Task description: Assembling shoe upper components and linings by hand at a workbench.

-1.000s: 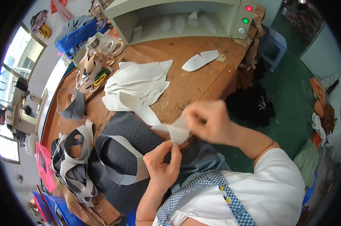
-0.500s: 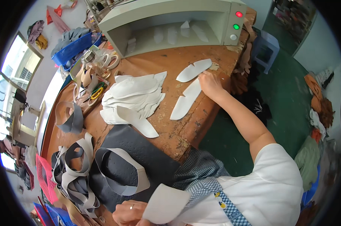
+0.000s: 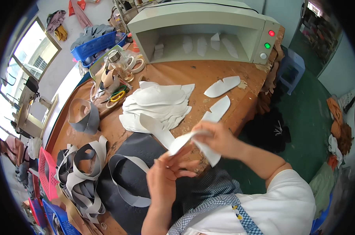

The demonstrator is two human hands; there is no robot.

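Both hands are at a curved white cut-out piece [image 3: 182, 143] in front of my body, above the table edge. My right hand [image 3: 218, 138] grips its right part, and another white flap shows below those fingers. My left hand [image 3: 165, 174] pinches its left end, with the other fingers stretched beneath it. Beyond the right hand, a notched white piece [image 3: 220, 106] lies flat, partly covered. Farther away is a second notched white piece [image 3: 223, 85]. Left of them sits a pile of similar white pieces [image 3: 158, 103]. A loose white strip-like piece [image 3: 156, 128] lies across its near side.
A pale box-shaped machine [image 3: 203, 23] with lit buttons stands at the back, white pieces inside. Dark sheet material [image 3: 126, 184] and grey-white bands [image 3: 85, 172] cover the near left. Scissors [image 3: 116, 98], tape rolls [image 3: 137, 65] and a blue basket [image 3: 93, 46] stand farther back.
My right hand has left the notched piece on the table and come back toward me to the held white piece. My left hand has lifted that piece up and forward. The view has shifted.
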